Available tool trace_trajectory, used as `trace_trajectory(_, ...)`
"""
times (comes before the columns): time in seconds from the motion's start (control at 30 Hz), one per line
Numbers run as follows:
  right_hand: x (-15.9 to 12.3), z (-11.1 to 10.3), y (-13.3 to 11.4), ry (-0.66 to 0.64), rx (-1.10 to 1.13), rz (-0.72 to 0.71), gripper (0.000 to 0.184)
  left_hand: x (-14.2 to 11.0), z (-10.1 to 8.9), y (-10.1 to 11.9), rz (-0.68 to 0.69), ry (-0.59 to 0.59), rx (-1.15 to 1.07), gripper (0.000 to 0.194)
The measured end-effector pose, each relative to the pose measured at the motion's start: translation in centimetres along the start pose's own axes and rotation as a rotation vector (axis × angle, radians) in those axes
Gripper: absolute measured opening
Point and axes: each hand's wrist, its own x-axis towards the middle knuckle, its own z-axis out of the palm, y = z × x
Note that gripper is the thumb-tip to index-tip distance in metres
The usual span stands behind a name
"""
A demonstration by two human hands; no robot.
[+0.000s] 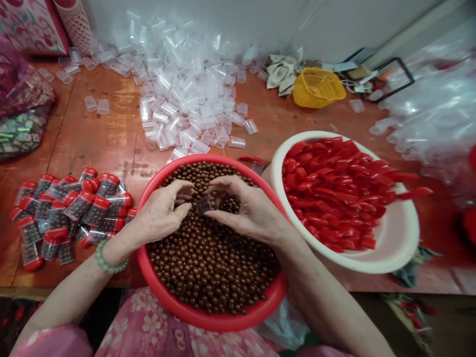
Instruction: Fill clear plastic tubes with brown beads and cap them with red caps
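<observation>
A red basin [213, 322] full of small round brown balls [211, 267], like chocolate balls, is in front of me. Over the balls, my right hand [241, 206] grips a small clear plastic container [203, 205] between thumb and fingers; dark content shows inside it. Close by on the left, my left hand [165, 208] is curved with thumb and fingers apart and nothing visible between them. Filled containers with red caps [78, 206] lie piled on the table left of the basin. To the right, a white basin [399, 248] holds many red plastic caps [330, 193].
A big heap of empty clear containers [186, 94] spreads across the back of the wooden table [107, 129]. Behind the white basin are a yellow basket [319, 89] and a crumpled cloth [281, 74]. Clear plastic bags [442, 109] are at right, a filled bag [24, 124] at left.
</observation>
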Motion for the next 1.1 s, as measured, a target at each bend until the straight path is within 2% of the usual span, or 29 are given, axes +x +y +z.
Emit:
trace_trajectory(0.17, -0.1, 0.3, -0.1, -0.007, -0.079, -0.049, 0.038, 0.2, 0.1, -0.7, 0.006, -0.001, 0.013, 0.033)
trace_trajectory(0.27, -0.1, 0.4, -0.5, 0.030, -0.125, -0.064, 0.037, 0.3, 0.1, -1.1, 0.005, -0.001, -0.014, 0.033)
trace_trajectory(0.37, -0.1, 0.5, -0.7, -0.017, -0.119, -0.056, 0.034, 0.3, 0.1, -1.2, 0.002, -0.026, -0.084, 0.035)
trace_trajectory(0.53, -0.1, 0.3, -1.1, 0.005, 0.067, -0.046, 0.039, 0.7, 0.1, 0.0, 0.009, -0.140, -0.201, 0.041)
trace_trajectory(0.73, -0.2, -0.3, -1.6, -0.075, 0.419, 0.091, 0.038, 0.9, -0.1, 0.8, -0.045, -0.289, -0.237, 0.047)
trace_trajectory(0.83, -0.4, -0.3, -1.5, -0.102, 0.474, 0.139, 0.035, 0.9, 0.1, 0.5, -0.115, -0.300, -0.334, 0.047)
trace_trajectory(0.93, -0.6, -0.2, -1.5, -0.064, 0.505, 0.168, 0.032, 0.8, 0.2, 0.2, -0.170, -0.334, -0.460, 0.046)
trace_trajectory(1.1, -0.1, 0.0, -1.6, -0.076, 0.507, 0.161, 0.028, 0.8, 0.2, -0.3, -0.175, -0.335, -0.476, 0.048)
